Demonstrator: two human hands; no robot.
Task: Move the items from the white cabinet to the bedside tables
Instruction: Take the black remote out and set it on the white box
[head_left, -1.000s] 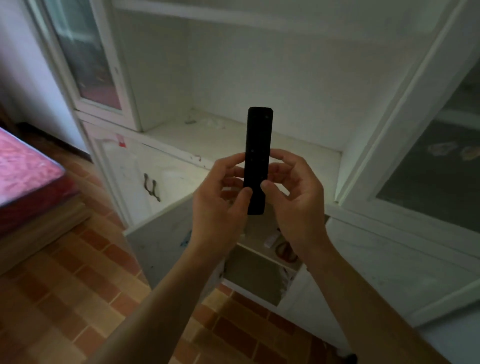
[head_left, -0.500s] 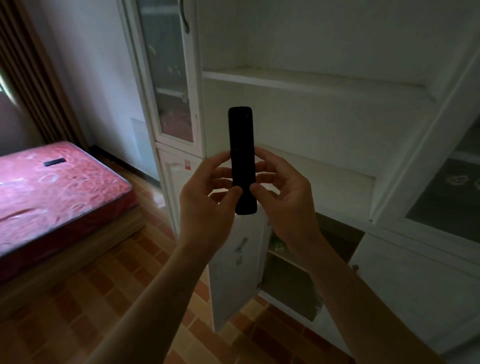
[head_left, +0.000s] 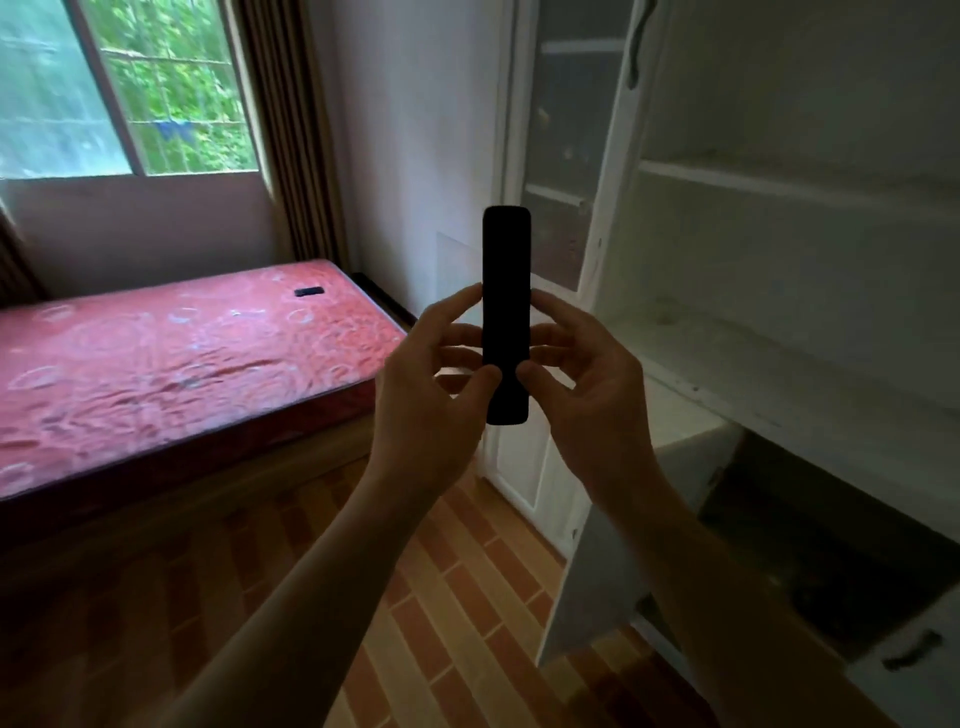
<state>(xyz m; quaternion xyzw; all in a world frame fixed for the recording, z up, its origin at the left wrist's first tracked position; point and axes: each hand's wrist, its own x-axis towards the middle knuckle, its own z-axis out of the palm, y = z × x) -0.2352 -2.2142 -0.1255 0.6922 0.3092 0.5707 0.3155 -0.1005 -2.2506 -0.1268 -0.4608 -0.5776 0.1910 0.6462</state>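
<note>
A long black remote control (head_left: 506, 270) stands upright in front of me, held in the air by both hands. My left hand (head_left: 431, 400) pinches its lower left side between thumb and fingers. My right hand (head_left: 587, 384) pinches the lower right side the same way. The white cabinet (head_left: 779, 260) fills the right side, its open shelves bare. A lower cabinet door (head_left: 587, 571) hangs open below my right forearm. No bedside table is in view.
A bed with a red mattress (head_left: 171, 358) lies at the left, with a small black object (head_left: 309, 291) on it near the far end. Behind it are a window (head_left: 130, 88) and a brown curtain (head_left: 291, 130). Brick-patterned floor (head_left: 441, 597) runs between bed and cabinet.
My view has swung left, away from the cabinet toward the bed and window. The remote stays upright in the same two-handed hold.
</note>
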